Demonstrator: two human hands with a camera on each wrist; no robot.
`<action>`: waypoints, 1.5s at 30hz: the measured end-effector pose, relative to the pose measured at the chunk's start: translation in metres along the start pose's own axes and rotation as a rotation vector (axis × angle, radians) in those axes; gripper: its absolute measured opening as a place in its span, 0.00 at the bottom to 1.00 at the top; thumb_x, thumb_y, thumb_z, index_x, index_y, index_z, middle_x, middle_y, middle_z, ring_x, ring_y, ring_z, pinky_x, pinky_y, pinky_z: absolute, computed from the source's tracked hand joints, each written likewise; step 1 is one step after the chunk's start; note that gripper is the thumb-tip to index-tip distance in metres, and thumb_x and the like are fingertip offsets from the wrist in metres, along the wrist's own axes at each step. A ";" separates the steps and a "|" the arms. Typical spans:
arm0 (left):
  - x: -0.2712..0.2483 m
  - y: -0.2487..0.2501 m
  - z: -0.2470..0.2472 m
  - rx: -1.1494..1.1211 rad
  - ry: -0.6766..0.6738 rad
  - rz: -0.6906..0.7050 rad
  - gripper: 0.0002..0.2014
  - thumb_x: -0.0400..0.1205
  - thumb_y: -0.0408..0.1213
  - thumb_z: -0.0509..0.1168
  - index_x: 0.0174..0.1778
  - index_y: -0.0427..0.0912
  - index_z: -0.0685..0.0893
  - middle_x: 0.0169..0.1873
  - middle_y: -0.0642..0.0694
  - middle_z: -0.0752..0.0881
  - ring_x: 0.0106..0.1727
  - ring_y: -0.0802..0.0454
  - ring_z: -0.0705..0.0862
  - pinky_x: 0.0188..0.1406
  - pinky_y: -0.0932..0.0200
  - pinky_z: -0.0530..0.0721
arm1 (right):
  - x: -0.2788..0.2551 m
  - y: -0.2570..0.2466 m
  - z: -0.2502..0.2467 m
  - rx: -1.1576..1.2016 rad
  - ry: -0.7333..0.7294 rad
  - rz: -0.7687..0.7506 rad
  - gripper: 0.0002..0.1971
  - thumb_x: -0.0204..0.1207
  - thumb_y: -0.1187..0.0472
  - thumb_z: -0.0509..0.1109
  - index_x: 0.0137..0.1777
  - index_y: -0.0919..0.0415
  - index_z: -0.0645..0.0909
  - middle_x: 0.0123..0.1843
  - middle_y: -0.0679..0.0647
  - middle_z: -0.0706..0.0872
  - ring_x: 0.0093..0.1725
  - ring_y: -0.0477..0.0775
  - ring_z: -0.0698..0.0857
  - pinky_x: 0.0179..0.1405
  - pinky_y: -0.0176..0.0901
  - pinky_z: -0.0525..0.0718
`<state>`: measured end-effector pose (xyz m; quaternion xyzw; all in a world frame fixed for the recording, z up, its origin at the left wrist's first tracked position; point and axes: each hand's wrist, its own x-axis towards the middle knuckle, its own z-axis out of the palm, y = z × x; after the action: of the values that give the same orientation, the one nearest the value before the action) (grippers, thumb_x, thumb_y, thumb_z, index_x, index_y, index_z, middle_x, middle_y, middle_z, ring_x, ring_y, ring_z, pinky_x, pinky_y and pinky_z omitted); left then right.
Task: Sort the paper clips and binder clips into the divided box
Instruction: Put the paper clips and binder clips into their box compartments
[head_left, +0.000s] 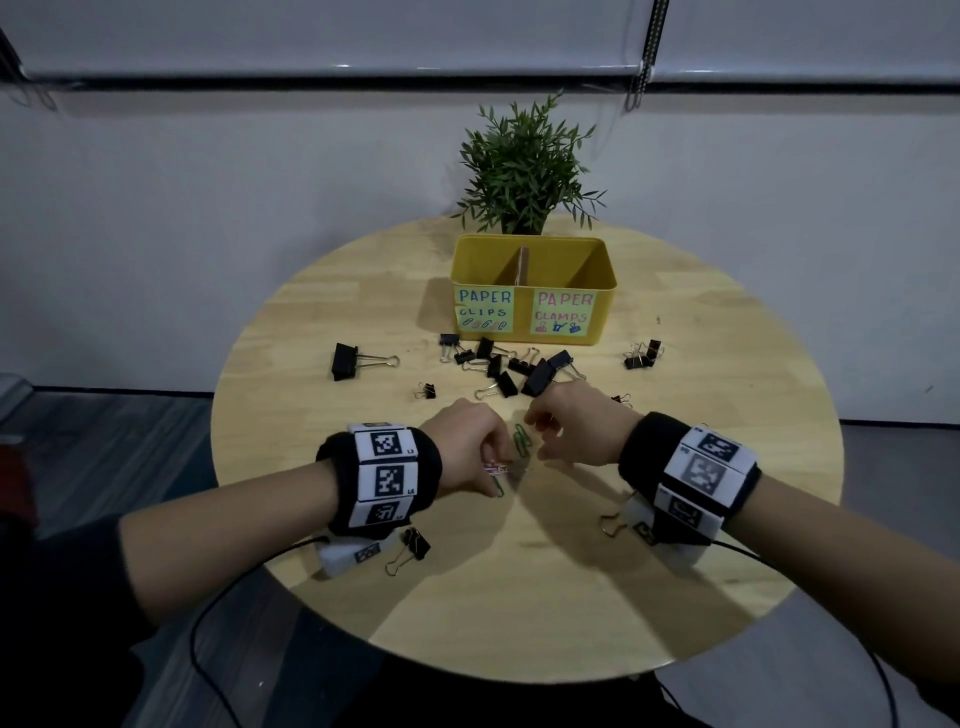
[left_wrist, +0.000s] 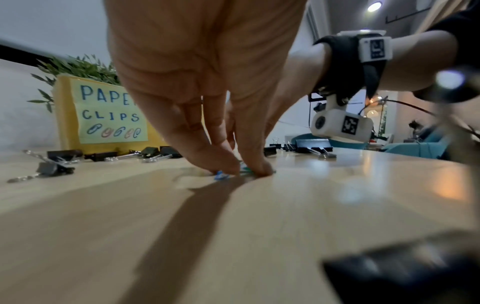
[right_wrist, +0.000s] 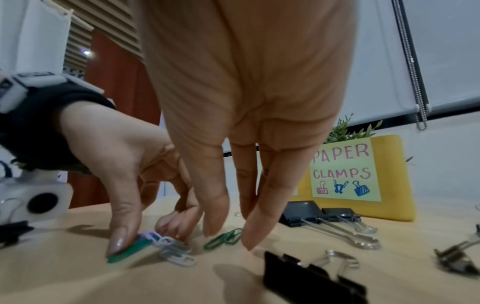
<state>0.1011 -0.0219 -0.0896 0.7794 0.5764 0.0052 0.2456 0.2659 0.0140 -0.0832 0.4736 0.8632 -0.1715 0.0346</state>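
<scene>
Yellow divided box (head_left: 535, 317) with two labelled halves, "PAPER CLIPS" left and "PAPER CLAMPS" right, sits far on round pale wooden surface (head_left: 675, 519); green potted plant (head_left: 524, 171) behind it. We count about a dozen black metal binder clips (head_left: 498, 371) strewn before box, one large (head_left: 345, 361) apart at left, one (head_left: 410, 548) beside left wrist. Our left hand (head_left: 465, 447) pinches small bunch of coloured paper clips (right_wrist: 168, 244) against surface, fingers curled. Our right hand (head_left: 576, 426) hovers, fingers loosely extended, fingertips straddling two linked green paper clips (right_wrist: 223, 238), gripping nothing.
</scene>
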 end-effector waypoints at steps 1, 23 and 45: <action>0.001 0.000 0.001 -0.001 -0.001 0.005 0.12 0.66 0.34 0.81 0.43 0.39 0.88 0.37 0.47 0.88 0.40 0.52 0.86 0.45 0.58 0.87 | 0.001 -0.001 0.000 -0.005 -0.021 0.012 0.21 0.69 0.58 0.78 0.62 0.63 0.82 0.57 0.58 0.85 0.52 0.55 0.81 0.50 0.40 0.80; 0.000 -0.013 0.001 0.059 0.009 0.095 0.05 0.73 0.33 0.76 0.39 0.35 0.90 0.39 0.42 0.91 0.41 0.50 0.88 0.42 0.61 0.85 | -0.001 -0.009 0.019 0.223 0.039 0.009 0.25 0.58 0.55 0.86 0.54 0.57 0.83 0.46 0.48 0.81 0.44 0.48 0.79 0.44 0.39 0.78; 0.100 -0.056 -0.095 -0.433 0.910 -0.115 0.04 0.73 0.37 0.76 0.37 0.46 0.87 0.35 0.51 0.88 0.36 0.56 0.84 0.43 0.56 0.88 | -0.018 -0.024 0.029 -0.056 0.070 -0.138 0.06 0.79 0.60 0.64 0.51 0.57 0.82 0.52 0.55 0.85 0.50 0.58 0.83 0.47 0.49 0.80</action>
<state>0.0563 0.1161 -0.0550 0.5964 0.6528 0.4500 0.1253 0.2532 -0.0220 -0.0999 0.4176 0.8989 -0.1325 0.0060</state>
